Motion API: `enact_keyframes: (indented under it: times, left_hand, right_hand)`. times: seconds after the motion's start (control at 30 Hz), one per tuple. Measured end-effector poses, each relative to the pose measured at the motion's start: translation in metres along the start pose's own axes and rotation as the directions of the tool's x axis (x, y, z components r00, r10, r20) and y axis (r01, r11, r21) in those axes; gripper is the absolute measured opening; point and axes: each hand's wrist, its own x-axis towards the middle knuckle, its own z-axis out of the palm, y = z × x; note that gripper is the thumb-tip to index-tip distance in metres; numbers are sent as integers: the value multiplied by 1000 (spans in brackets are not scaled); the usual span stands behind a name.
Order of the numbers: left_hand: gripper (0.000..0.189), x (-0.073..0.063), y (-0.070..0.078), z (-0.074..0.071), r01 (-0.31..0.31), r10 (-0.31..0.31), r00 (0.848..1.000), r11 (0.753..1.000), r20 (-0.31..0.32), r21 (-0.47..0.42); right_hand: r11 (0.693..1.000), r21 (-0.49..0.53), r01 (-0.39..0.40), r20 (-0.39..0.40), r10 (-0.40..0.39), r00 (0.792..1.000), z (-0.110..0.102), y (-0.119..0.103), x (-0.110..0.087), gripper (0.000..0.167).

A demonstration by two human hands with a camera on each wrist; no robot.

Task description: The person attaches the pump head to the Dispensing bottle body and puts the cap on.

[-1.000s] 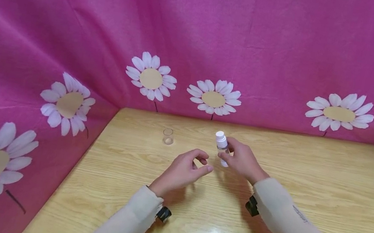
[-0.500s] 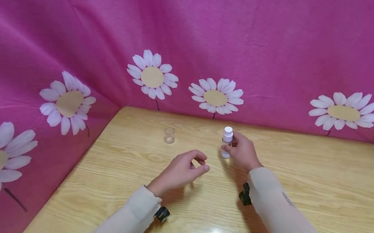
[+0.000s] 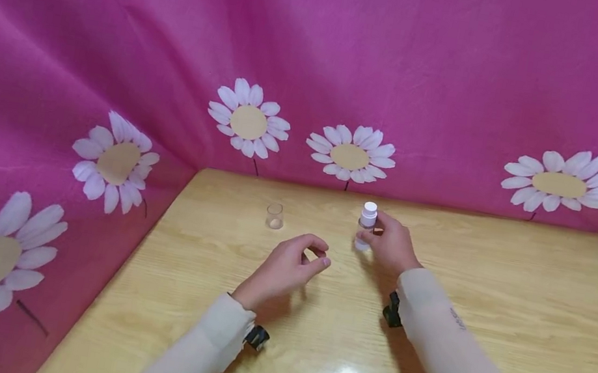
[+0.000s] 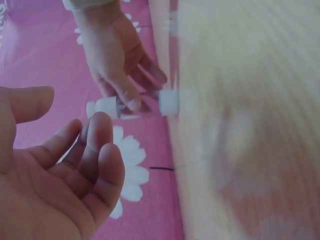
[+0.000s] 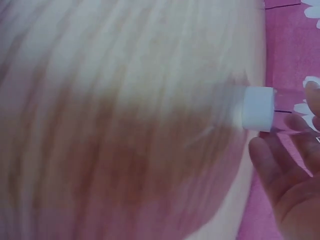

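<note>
A small bottle (image 3: 368, 211) with a white top, a clear middle and a white base stands upright on the table. My right hand (image 3: 393, 245) holds it around the middle, with the thumb across its front; the left wrist view also shows this hand (image 4: 117, 55) at the bottle (image 4: 169, 102). In the right wrist view, the white base (image 5: 258, 109) appears against the tabletop. My left hand (image 3: 285, 267) hovers above the table to the left, fingers loosely bent, holding nothing. Beyond it sits a small clear cup-shaped piece (image 3: 274, 217), probably a cap.
The light wooden table (image 3: 492, 311) meets a pink cloth (image 3: 439, 91) printed with white daisies at its back and left. Bright light reflects off the tabletop near the front. A dark wrist device (image 3: 257, 338) sits below the left sleeve.
My right hand has moved the bottle slightly away and to the right, from tilted to upright on the table. Since half a second ago it has hardly moved. The left hand stays nearly in place.
</note>
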Motion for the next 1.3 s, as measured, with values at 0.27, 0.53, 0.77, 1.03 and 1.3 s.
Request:
enact_keyframes:
  times: [0.27, 0.53, 0.77, 1.03, 1.3]
  left_hand:
    - [28, 11, 7, -24, -70, 71, 989, 997, -126, 13]
    - [26, 27, 1, -58, -28, 24, 959, 1000, -284, -10]
    - [31, 43, -17, -67, 65, -65, 951, 998, -303, -10]
    - [35, 53, -27, -69, 128, -90, 933, 988, -349, 86]
    - [61, 52, -45, -69, 255, -221, 952, 955, -211, 149]
  right_hand:
    - [999, -38, 2, 22, -1, 1000, -8, -3, 3, 46]
    - [999, -44, 0, -1, 0, 1000, -9, -3, 2, 46]
    - [999, -50, -5, -1, 5, 1000, -7, -1, 1, 47]
    - [999, -32, -15, 6, 15, 1000, -5, 1, 0, 49]
    - [999, -31, -25, -13, 24, 1000, -1, -2, -1, 46]
